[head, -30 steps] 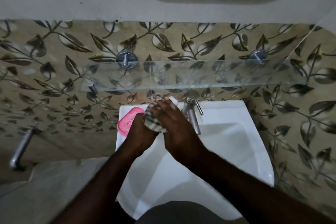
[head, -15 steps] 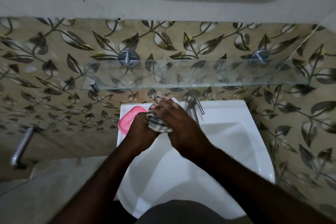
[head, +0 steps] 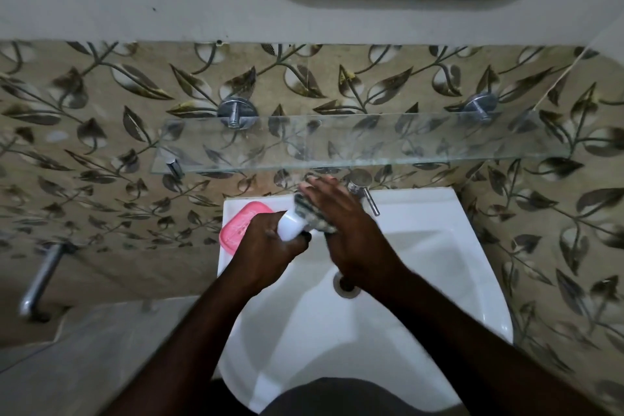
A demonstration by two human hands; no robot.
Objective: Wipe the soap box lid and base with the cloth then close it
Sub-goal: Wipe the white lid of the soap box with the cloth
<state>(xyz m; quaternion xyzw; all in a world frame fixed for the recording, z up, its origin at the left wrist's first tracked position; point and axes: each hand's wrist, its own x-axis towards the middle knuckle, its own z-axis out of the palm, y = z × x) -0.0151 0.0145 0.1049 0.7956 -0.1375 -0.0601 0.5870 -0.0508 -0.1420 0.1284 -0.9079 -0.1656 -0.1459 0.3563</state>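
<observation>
My left hand grips a white soap box part above the back left of the sink; I cannot tell whether it is the lid or the base. My right hand presses a checked grey cloth against that white part, fingers stretched out over the cloth. A pink soap box part lies flat on the sink's back left corner, partly hidden behind my left hand.
The white sink has a chrome tap at its back, right beside my right hand, and a drain under my right wrist. A glass shelf hangs just above the hands. A metal bar sticks out at left.
The right hand's fingers have stretched out flat over the cloth. The white part now shows in the left hand, where earlier the cloth and hands covered it.
</observation>
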